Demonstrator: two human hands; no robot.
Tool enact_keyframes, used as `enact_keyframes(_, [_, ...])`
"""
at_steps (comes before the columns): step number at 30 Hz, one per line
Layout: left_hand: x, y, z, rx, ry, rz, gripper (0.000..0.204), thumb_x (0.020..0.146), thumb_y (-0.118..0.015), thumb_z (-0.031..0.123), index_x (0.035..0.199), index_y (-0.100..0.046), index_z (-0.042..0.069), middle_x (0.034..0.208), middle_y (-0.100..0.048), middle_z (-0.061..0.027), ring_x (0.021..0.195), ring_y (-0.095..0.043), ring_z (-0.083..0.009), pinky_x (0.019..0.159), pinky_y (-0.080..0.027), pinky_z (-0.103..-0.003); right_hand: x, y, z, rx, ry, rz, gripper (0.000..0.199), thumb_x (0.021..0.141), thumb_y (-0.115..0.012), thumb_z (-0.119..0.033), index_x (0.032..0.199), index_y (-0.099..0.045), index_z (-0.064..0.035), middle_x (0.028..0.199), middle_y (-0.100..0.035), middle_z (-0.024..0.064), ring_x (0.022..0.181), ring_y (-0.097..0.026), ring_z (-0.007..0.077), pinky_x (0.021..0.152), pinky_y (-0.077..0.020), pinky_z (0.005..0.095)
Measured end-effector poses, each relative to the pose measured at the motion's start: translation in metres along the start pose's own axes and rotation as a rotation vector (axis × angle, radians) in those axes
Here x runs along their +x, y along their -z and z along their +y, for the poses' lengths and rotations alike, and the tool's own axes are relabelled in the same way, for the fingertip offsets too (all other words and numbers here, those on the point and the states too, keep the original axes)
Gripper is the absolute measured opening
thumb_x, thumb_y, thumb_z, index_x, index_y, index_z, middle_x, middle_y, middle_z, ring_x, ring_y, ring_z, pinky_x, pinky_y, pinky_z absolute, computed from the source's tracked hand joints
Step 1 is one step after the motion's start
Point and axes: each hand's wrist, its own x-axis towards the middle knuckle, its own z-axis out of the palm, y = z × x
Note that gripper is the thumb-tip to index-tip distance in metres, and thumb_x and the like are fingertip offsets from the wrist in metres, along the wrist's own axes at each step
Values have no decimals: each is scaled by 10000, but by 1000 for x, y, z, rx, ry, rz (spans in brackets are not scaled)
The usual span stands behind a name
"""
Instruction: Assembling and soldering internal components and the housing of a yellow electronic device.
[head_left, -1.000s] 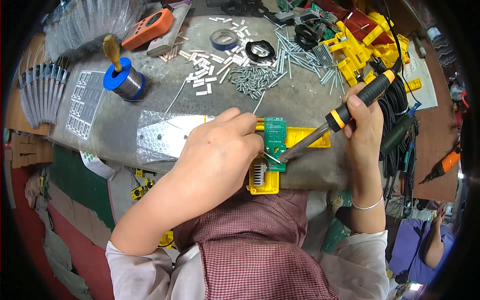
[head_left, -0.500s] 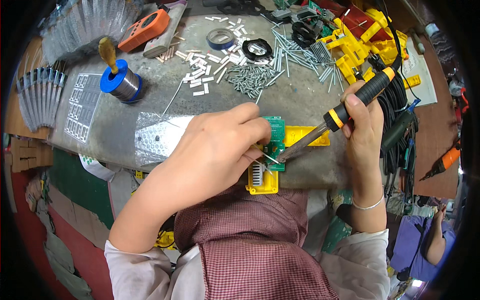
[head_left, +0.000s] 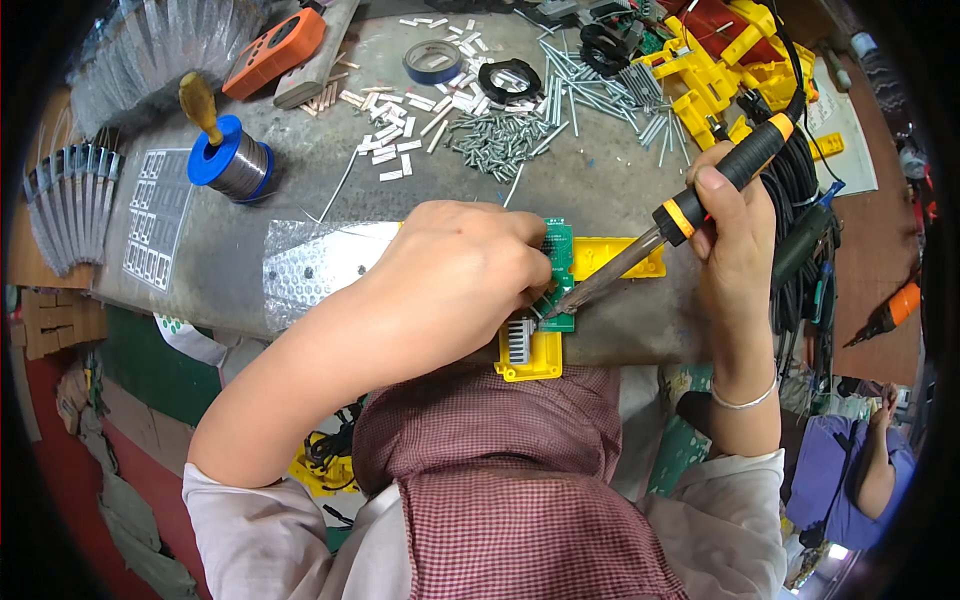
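My right hand (head_left: 734,205) is wrapped round the black and yellow handle of a soldering iron (head_left: 752,160). The iron slants down to the left, its tip over the lower part of a green circuit board (head_left: 558,240). My left hand (head_left: 455,260) is closed over the board's left side, fingertips pinched on a thin pale wire (head_left: 543,300) that ends near the iron's tip; the fingers cover much of it. A grey finned heat sink (head_left: 519,342) sits by the board's lower left corner, in a yellow plastic case (head_left: 535,370). Another yellow case part (head_left: 635,257) lies to the right, behind the iron.
A blue solder spool (head_left: 232,160) with a wooden-handled tool stands left. Bubble wrap (head_left: 310,262) lies beside my left forearm. Screws (head_left: 495,142), white pieces and a tape roll (head_left: 433,62) spread across the back. Black cables (head_left: 795,215) run along the right; a person sits farther right.
My left hand has shifted slightly right and turned, hiding more of the wire. The iron's tip stays at the board. The whole view has shifted slightly.
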Motion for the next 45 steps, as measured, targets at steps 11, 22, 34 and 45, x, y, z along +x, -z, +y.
enact_keyframes(11, [-1, -4, 2, 83, 4, 12, 62, 704, -676, 80, 758, -691, 55, 871, -620, -98, 844, -632, -306, 717, -508, -428, -1, -4, -4, 22, -12, 82, 188, 924, -607, -218, 954, -545, -42, 700, -498, -14, 513, -391, 25, 450, -292, 186])
enact_keyframes(22, [1, -8, 1, 79, -6, 58, 61, 682, -676, 67, 734, -689, 37, 830, -619, -107, 819, -625, -310, 713, -503, -431, -2, -2, -3, 15, -27, 43, 184, 927, -611, -223, 944, -538, -55, 706, -488, -27, 526, -394, 20, 458, -291, 183])
enact_keyframes(34, [-1, -10, 3, 86, 22, 66, 72, 673, -676, 57, 740, -695, 41, 820, -617, -99, 826, -621, -306, 716, -502, -427, -6, -6, -5, -44, 2, 57, 210, 955, -612, -230, 959, -536, -34, 723, -502, -22, 565, -411, 25, 490, -305, 190])
enact_keyframes(45, [0, -10, 4, 113, 31, 41, 107, 671, -703, 71, 775, -708, 45, 822, -631, -91, 840, -634, -299, 709, -506, -423, -6, 5, -11, 48, -51, 147, 208, 916, -622, -252, 956, -542, -64, 720, -486, -36, 535, -395, 17, 453, -284, 184])
